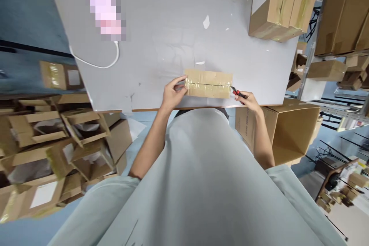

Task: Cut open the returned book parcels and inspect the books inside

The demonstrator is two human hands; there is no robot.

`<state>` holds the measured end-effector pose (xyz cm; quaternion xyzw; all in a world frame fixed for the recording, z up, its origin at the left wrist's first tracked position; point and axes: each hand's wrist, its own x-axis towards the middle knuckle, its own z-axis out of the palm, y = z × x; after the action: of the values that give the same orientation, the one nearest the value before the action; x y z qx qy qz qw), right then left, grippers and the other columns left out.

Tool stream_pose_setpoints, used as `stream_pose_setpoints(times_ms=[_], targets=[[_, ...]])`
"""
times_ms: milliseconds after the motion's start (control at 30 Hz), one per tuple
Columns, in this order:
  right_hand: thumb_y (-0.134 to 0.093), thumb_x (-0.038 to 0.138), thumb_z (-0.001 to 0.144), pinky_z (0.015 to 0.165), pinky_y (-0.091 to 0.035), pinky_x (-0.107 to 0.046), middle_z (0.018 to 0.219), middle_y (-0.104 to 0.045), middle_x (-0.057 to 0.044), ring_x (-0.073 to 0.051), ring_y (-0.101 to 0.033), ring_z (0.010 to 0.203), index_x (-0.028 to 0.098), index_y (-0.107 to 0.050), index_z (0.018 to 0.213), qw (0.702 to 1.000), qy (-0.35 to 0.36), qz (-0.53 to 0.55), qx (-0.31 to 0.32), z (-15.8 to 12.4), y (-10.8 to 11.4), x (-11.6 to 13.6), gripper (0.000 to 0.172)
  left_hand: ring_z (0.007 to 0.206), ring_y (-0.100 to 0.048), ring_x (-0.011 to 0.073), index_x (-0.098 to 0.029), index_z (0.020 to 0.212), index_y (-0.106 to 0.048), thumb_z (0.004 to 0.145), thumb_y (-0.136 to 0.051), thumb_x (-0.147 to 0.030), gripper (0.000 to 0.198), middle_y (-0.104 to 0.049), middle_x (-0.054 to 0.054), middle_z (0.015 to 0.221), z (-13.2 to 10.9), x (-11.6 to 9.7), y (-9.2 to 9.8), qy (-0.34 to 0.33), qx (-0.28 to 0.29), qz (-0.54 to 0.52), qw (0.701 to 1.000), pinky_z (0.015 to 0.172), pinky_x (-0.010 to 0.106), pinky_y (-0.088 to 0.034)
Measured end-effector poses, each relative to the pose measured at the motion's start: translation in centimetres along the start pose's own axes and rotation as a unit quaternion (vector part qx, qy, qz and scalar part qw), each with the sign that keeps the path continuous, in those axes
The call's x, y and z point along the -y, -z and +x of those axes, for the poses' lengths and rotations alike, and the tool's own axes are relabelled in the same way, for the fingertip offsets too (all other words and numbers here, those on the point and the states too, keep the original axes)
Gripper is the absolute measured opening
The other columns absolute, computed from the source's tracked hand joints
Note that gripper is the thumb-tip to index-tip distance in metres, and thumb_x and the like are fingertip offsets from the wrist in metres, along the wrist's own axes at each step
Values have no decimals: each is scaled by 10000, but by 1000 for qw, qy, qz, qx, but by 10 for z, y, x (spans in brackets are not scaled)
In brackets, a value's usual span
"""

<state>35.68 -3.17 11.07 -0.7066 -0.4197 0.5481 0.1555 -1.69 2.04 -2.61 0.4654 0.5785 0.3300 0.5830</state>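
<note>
A small brown cardboard box (209,90) lies on the grey table (173,19) near its front edge. Clear tape runs along its top, with a dark line down the middle. My left hand (173,91) grips the box's left end, thumb and fingers at its edge. In my right hand (250,102) is a red and black utility knife (239,94), its tip at the box's right end where the dark line meets the edge.
Two taped cartons (284,4) stand at the table's back right. A white cable (108,66) leads from a blurred-out pink item (103,9). Opened boxes (49,127) pile up at the left; a large open carton (294,134) stands below the table's right edge.
</note>
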Motion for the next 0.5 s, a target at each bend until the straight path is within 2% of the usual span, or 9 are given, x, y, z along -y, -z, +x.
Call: stream_pose_setpoints(times_ms=[100, 200, 267, 367, 433, 500], targets=[[-867, 814, 770, 682, -515, -309, 785, -698, -6, -170, -600, 728, 214, -825, 1007, 987, -2, 146, -69, 4, -48, -17, 646, 1260, -803, 274, -220, 1405, -805, 878, -758, -338, 541, -796, 103, 1488, 2, 12, 10, -9, -32, 11, 999, 1096, 406, -681], [-830, 808, 835, 731, -567, -300, 789, -667, 14, -162, -632, 748, 220, -832, 1155, 960, 12, 242, -143, 8, -77, -24, 670, 1319, -792, 293, -197, 1420, -792, 872, -728, -305, 563, -800, 125, 1479, 4, 26, 23, -6, -64, 22, 998, 1158, 443, -655], [-847, 788, 830, 708, -556, -290, 795, -665, 17, -152, -624, 727, 210, -841, 1184, 955, 8, 248, -162, 12, -86, -24, 678, 1328, -793, 302, -189, 1429, -779, 868, -711, -291, 575, -797, 140, 1481, 5, 36, 33, 10, -69, 24, 997, 1173, 469, -649], [-863, 775, 812, 637, -512, -286, 757, -664, 15, -152, -603, 686, 184, -865, 1167, 965, -7, 208, -162, 17, -95, -14, 689, 1348, -784, 305, -198, 1451, -754, 874, -694, -288, 587, -784, 149, 1499, 8, 45, 42, 24, -63, 30, 997, 1174, 488, -648], [-841, 784, 820, 621, -505, -296, 706, -642, 22, -157, -587, 657, 171, -872, 1172, 968, -9, 187, -165, 18, -100, -2, 708, 1387, -761, 309, -203, 1447, -741, 874, -698, -292, 581, -769, 157, 1518, 11, 47, 42, 19, -58, 38, 997, 1180, 489, -643], [-824, 780, 829, 630, -519, -306, 729, -661, 15, -153, -582, 645, 171, -870, 1186, 968, -2, 172, -182, 14, -101, 11, 707, 1416, -738, 308, -206, 1426, -731, 868, -717, -299, 565, -751, 167, 1535, 14, 46, 32, 19, -48, 48, 997, 1183, 486, -636]])
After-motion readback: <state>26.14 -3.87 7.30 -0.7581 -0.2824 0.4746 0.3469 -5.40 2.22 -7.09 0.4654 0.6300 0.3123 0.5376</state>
